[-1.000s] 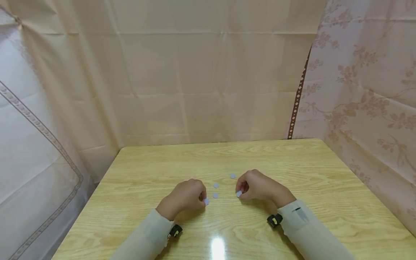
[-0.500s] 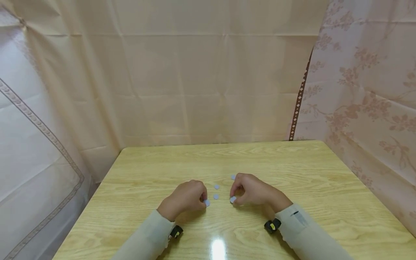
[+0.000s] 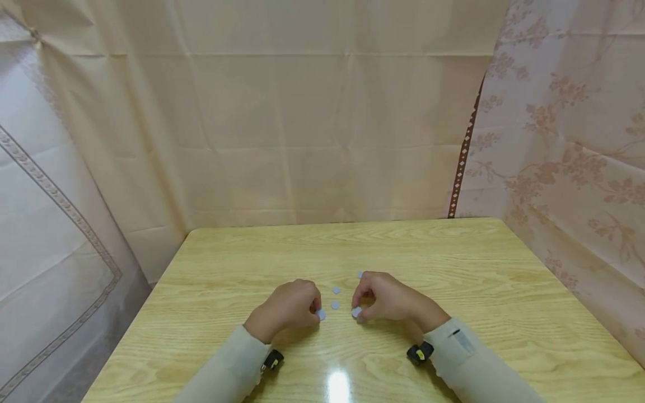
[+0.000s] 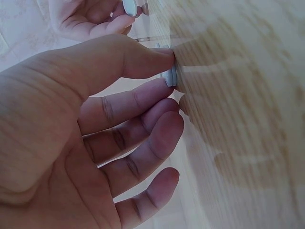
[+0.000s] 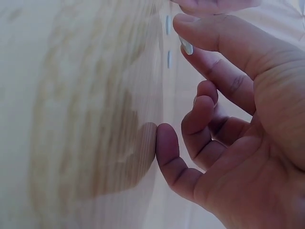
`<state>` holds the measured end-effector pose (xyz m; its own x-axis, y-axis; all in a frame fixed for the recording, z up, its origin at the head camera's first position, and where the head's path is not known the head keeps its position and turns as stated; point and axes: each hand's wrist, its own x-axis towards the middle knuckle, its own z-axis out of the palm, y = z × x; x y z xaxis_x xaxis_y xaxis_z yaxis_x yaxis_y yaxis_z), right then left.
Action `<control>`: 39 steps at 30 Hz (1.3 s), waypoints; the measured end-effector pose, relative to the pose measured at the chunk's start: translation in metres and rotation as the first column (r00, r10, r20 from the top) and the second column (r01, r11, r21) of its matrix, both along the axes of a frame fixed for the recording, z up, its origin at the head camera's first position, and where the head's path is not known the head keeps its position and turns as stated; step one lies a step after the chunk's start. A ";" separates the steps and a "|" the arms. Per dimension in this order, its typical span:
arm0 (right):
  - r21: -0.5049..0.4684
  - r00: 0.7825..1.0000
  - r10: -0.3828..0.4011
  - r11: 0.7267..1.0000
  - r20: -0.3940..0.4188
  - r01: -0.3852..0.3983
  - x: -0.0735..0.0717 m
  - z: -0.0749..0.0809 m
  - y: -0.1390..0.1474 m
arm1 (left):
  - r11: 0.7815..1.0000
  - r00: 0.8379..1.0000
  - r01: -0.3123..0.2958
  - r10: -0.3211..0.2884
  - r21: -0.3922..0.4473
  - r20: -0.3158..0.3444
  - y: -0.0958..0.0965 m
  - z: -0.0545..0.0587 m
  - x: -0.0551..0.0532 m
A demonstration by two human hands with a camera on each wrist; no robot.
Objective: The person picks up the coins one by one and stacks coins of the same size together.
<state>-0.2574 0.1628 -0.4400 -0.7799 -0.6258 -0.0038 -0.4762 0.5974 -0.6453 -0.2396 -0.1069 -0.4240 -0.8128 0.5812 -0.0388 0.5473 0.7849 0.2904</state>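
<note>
My left hand rests low on the table and pinches a small pale round disc between thumb and index finger. In the left wrist view that disc shows layered edges against the tabletop, perhaps a stack of two. Opposite, my right hand holds another pale disc by thumb and index finger. The right wrist view has this disc tilted and just off the table, with the little finger touching the wood. Between the hands lie two loose discs, a nearer one and a farther one.
Beyond the right hand another disc is partly covered by the knuckles. The wood-grain table ends at a beige curtain behind. Patterned cloths hang at the left and right.
My right hand has moved left and slightly nearer with its disc, toward the left hand, now partly covering the far disc. The left hand stays in place, holding its disc.
</note>
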 end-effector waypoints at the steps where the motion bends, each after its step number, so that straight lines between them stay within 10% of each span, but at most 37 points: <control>1: 0.000 1.000 0.001 1.000 -0.006 -0.001 0.000 0.000 0.000 | 1.000 1.000 0.001 -0.001 0.000 -0.002 0.000 0.000 0.000; 39: 0.010 0.999 0.025 1.000 0.034 -0.025 0.011 -0.003 -0.011 | 1.000 0.998 0.007 -0.007 0.012 0.054 0.003 0.003 0.005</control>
